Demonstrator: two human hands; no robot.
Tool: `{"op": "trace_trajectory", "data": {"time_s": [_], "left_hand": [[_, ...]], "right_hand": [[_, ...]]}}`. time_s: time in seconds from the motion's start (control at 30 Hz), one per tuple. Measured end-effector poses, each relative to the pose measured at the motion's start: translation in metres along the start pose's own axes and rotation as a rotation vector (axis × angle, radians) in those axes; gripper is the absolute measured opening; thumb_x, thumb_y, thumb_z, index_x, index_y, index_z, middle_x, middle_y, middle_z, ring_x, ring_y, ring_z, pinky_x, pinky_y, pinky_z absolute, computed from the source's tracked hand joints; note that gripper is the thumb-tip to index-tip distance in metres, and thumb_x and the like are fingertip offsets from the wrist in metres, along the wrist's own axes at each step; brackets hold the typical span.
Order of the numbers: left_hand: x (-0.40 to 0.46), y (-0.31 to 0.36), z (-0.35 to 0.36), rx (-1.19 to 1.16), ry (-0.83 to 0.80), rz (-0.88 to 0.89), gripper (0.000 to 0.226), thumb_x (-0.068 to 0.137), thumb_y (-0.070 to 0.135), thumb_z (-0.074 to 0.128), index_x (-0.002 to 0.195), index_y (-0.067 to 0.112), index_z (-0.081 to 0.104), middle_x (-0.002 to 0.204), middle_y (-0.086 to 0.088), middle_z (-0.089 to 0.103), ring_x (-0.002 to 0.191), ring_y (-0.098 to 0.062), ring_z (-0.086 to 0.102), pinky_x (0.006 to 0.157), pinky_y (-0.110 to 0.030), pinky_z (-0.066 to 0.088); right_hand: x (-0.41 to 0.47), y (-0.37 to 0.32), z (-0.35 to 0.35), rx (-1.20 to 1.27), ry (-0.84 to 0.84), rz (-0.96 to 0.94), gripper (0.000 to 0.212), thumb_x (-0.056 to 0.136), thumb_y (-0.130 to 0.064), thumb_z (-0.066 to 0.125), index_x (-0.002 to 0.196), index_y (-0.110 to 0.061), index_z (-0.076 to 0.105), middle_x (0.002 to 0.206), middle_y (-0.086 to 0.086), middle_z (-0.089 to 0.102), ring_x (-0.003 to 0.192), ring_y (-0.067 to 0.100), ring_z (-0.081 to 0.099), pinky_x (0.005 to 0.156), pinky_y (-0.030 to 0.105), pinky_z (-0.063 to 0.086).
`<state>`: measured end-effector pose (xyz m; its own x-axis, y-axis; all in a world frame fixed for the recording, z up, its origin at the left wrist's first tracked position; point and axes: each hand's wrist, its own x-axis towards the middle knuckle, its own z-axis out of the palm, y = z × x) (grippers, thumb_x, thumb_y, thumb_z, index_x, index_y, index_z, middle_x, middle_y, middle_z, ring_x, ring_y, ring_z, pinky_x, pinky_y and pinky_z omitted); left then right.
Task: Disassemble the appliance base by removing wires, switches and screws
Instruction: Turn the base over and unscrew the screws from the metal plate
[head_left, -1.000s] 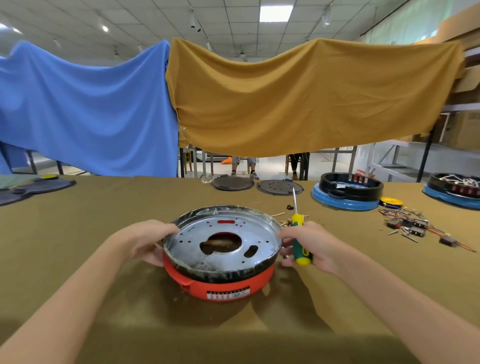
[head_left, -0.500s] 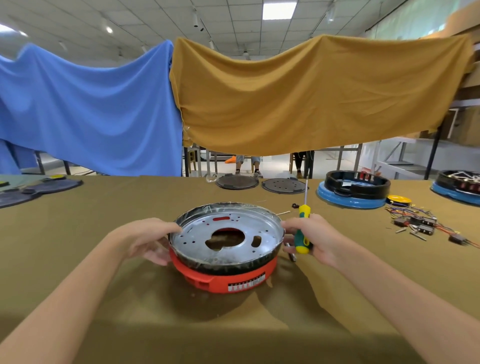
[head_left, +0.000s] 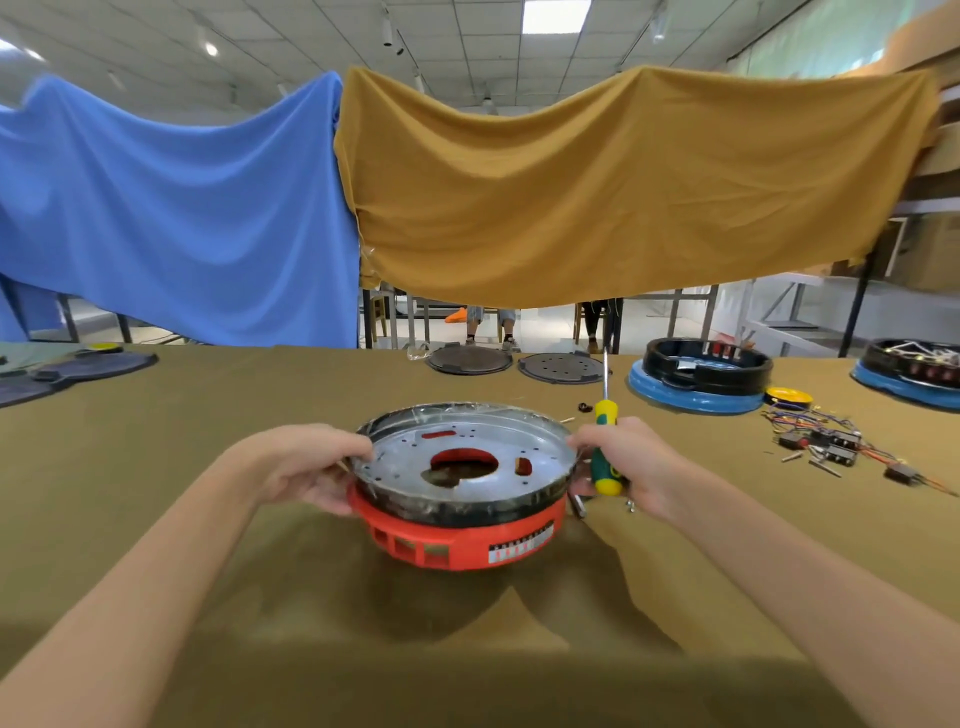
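Red plastic and a silver metal plate make up the appliance base (head_left: 460, 499), sitting mid-desk (head_left: 208, 519). Left hand (head_left: 306, 467) curls around its left rim; right hand (head_left: 631, 467) grips a green-yellow screwdriver (head_left: 605, 452) upright beside the right rim, fingertips touching the base.

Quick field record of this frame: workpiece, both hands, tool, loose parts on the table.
workpiece: red appliance base, metal plate on top
left hand: holds the base's left rim
right hand: grips screwdriver, shaft pointing up, fingers at right rim
loose parts: wires and switches at right
table: olive cloth
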<state>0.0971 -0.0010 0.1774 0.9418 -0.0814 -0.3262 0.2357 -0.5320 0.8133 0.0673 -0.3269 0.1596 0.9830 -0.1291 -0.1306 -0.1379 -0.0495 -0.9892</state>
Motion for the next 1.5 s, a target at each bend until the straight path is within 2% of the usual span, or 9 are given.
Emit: {"op": "trace_trajectory", "data": {"time_s": [0.17, 0.27, 0.5, 0.67, 0.8, 0.9, 1.03, 1.33, 1.5], "left_hand": [[0.001, 0.001, 0.006, 0.137, -0.004, -0.028, 0.035, 0.098, 0.039, 0.058, 0.113, 0.008, 0.064, 0.101, -0.019, 0.073, 0.070, -0.027, 0.075, 0.056, -0.030, 0.058], [0.005, 0.007, 0.011, 0.099, 0.031, -0.004, 0.027, 0.097, 0.023, 0.057, 0.113, 0.004, 0.067, 0.105, -0.018, 0.073, 0.079, -0.029, 0.076, 0.063, -0.033, 0.060], [0.004, 0.011, 0.010, 0.038, 0.085, -0.005, 0.021, 0.091, 0.004, 0.049, 0.100, 0.000, 0.068, 0.074, -0.011, 0.076, 0.062, -0.025, 0.074, 0.050, -0.027, 0.057], [0.007, 0.006, 0.015, 0.230, 0.086, -0.036, 0.021, 0.090, 0.016, 0.053, 0.106, 0.005, 0.062, 0.075, -0.007, 0.067, 0.056, -0.018, 0.064, 0.073, -0.038, 0.061], [0.014, 0.017, 0.021, 0.488, 0.223, 0.168, 0.061, 0.092, 0.037, 0.061, 0.145, 0.018, 0.039, 0.142, -0.014, 0.044, 0.120, -0.030, 0.053, 0.102, -0.044, 0.047], [0.016, 0.029, 0.041, 0.724, 0.181, 0.371, 0.079, 0.088, 0.064, 0.058, 0.154, 0.031, 0.028, 0.159, -0.010, 0.019, 0.145, -0.033, 0.026, 0.118, -0.054, 0.027], [0.023, 0.036, 0.071, 0.948, -0.011, 0.436, 0.091, 0.075, 0.091, 0.041, 0.153, 0.048, 0.020, 0.166, 0.004, 0.006, 0.153, -0.025, 0.006, 0.120, -0.060, 0.004], [0.020, 0.049, 0.087, 0.895, -0.212, 0.306, 0.099, 0.069, 0.090, 0.053, 0.152, 0.055, 0.012, 0.167, 0.009, -0.005, 0.154, -0.025, 0.000, 0.119, -0.057, 0.011], [0.015, 0.068, 0.090, 0.982, -0.247, 0.229, 0.099, 0.074, 0.083, 0.058, 0.155, 0.047, 0.013, 0.166, 0.008, 0.004, 0.151, -0.029, 0.013, 0.117, -0.053, 0.020]], "right_hand": [[0.002, 0.009, -0.010, -0.011, -0.030, 0.014, 0.038, 0.087, -0.007, 0.071, 0.118, 0.010, 0.057, 0.095, 0.022, 0.072, 0.070, 0.025, 0.071, 0.059, 0.031, 0.058], [0.002, 0.005, -0.010, -0.071, -0.038, -0.013, 0.036, 0.087, -0.007, 0.072, 0.116, 0.011, 0.057, 0.093, 0.022, 0.072, 0.066, 0.025, 0.070, 0.058, 0.032, 0.058], [0.001, 0.001, -0.010, -0.121, -0.005, -0.058, 0.017, 0.088, -0.002, 0.067, 0.102, 0.003, 0.058, 0.085, 0.020, 0.067, 0.057, 0.023, 0.066, 0.056, 0.030, 0.055], [0.000, 0.002, -0.007, -0.162, -0.056, -0.060, 0.022, 0.094, -0.010, 0.064, 0.106, 0.007, 0.058, 0.082, 0.017, 0.065, 0.057, 0.021, 0.063, 0.058, 0.031, 0.055], [-0.001, -0.010, -0.012, -0.370, -0.012, -0.104, 0.008, 0.098, -0.016, 0.047, 0.096, -0.007, 0.047, 0.086, 0.012, 0.054, 0.071, 0.026, 0.053, 0.061, 0.035, 0.049], [-0.003, -0.021, -0.021, -0.643, -0.060, -0.135, 0.010, 0.098, -0.020, 0.048, 0.093, -0.012, 0.045, 0.082, 0.007, 0.044, 0.067, 0.020, 0.044, 0.050, 0.024, 0.043], [-0.004, -0.032, -0.033, -0.772, -0.131, -0.254, 0.024, 0.093, -0.018, 0.065, 0.113, -0.017, 0.053, 0.095, 0.006, 0.060, 0.067, 0.014, 0.054, 0.056, 0.025, 0.047], [-0.007, -0.057, -0.049, -0.613, 0.207, -0.642, 0.028, 0.079, -0.040, 0.082, 0.087, -0.019, 0.065, 0.078, 0.001, 0.070, 0.053, 0.005, 0.064, 0.053, 0.021, 0.050], [-0.009, -0.075, -0.042, -0.687, 0.352, -0.766, 0.025, 0.087, -0.031, 0.074, 0.077, -0.013, 0.060, 0.068, 0.006, 0.060, 0.051, 0.013, 0.051, 0.046, 0.023, 0.041]]}}
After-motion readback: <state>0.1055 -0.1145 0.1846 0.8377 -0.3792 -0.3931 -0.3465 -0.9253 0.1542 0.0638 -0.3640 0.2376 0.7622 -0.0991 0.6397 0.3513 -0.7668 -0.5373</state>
